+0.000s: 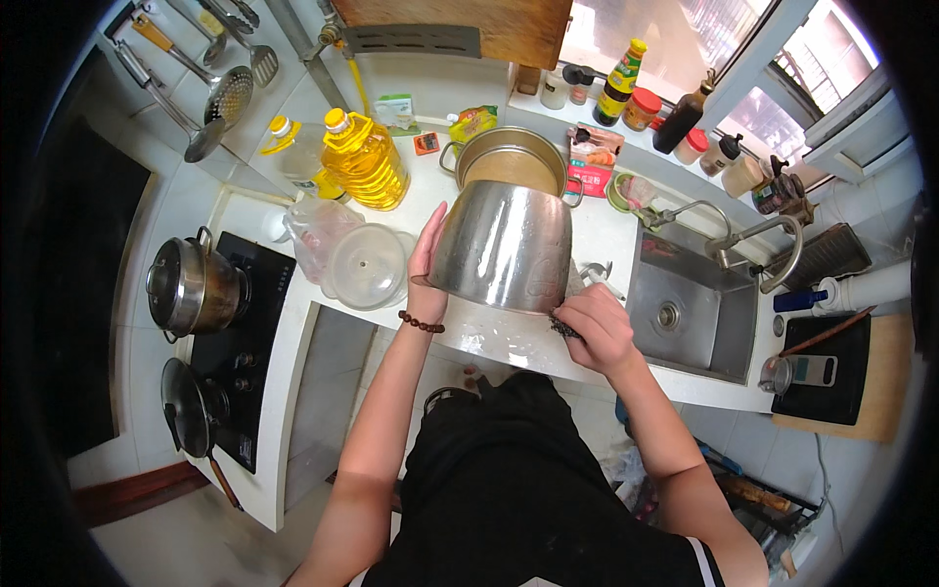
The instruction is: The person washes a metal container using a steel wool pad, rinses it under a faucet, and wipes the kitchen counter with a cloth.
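My left hand (424,268) supports the left side of a wet stainless steel pot (502,246), which is tilted above the counter. A dark scouring pad (565,325), probably steel wool, is gripped in my right hand (601,328) and meets the pot's lower right edge. The pot's inside is hidden from me. Just behind it sits a wide two-handled metal pot (468,165), partly covered by the one I hold. To the left of my left hand lies a round translucent plastic lid (364,265).
Left are oil bottles (365,165), a plastic bag (312,235) and a cooktop (253,308) bearing a lidded pot (192,286) and a pan (187,407). On the right is a sink (693,323) with a faucet (763,235). Water drops wet the counter's front edge (499,345). Condiments line the sill.
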`<state>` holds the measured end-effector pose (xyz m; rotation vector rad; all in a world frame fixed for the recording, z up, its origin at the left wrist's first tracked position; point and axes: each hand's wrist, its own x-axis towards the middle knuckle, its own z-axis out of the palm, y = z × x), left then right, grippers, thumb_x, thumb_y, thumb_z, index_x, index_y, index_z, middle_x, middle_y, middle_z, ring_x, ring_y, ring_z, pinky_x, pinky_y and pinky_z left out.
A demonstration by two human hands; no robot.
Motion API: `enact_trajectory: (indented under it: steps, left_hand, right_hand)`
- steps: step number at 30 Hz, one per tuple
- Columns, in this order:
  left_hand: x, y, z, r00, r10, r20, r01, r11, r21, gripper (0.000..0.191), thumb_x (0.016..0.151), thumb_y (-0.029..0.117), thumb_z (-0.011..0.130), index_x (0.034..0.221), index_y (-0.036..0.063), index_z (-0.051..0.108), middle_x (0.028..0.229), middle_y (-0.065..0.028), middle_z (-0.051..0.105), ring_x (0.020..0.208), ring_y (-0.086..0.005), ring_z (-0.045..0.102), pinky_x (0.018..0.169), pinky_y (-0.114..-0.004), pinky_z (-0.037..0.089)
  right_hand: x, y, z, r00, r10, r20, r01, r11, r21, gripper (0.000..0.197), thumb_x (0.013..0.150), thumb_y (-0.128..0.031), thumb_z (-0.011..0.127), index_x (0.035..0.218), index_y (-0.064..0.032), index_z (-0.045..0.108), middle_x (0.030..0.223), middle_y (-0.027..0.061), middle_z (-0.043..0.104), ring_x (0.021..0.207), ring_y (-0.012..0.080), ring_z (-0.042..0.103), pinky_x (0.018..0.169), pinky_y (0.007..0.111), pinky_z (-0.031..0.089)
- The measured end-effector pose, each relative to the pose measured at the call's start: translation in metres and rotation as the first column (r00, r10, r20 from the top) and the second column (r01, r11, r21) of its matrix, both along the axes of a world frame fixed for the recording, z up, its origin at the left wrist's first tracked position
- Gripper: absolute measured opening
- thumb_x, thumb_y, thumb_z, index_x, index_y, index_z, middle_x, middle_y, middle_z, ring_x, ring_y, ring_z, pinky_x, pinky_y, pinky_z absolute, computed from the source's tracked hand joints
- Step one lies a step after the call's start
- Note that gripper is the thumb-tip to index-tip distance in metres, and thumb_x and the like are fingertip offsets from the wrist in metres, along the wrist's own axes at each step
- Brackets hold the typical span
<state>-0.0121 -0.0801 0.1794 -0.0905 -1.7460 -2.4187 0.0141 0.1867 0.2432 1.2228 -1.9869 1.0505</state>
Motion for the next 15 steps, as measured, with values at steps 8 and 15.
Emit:
enact_trajectory:
  steps: [8,15]
  left_hand:
    - [-0.002,-0.009,0.043,0.941,0.18,-0.286,-0.282,0.885,-0.371,0.05,0.104,0.007,0.052,0.153,0.0016,0.044,0.148,-0.0136,0.057,0.133,-0.02,0.056,0.111,-0.032,0.042]
    - [0.01,0.002,0.075,0.835,0.171,-0.524,-0.515,0.579,-0.632,0.061,0.09,-0.006,0.059,0.149,0.0034,0.05,0.146,-0.0218,0.056,0.134,-0.0326,0.057,0.108,-0.036,0.047]
  right_hand:
    - [-0.001,-0.012,0.027,0.995,-0.094,-0.043,0.09,0.992,-0.083,0.035,0.055,0.014,0.062,0.088,0.0068,0.067,0.081,0.0161,0.065,0.064,0.0297,0.059,0.059,0.037,0.048]
    - [0.005,-0.025,0.036,0.992,-0.113,-0.051,0.112,0.994,-0.017,0.036,0.057,0.006,0.07,0.093,0.0055,0.068,0.089,0.0163,0.066,0.071,0.0311,0.062,0.063,0.04,0.049]
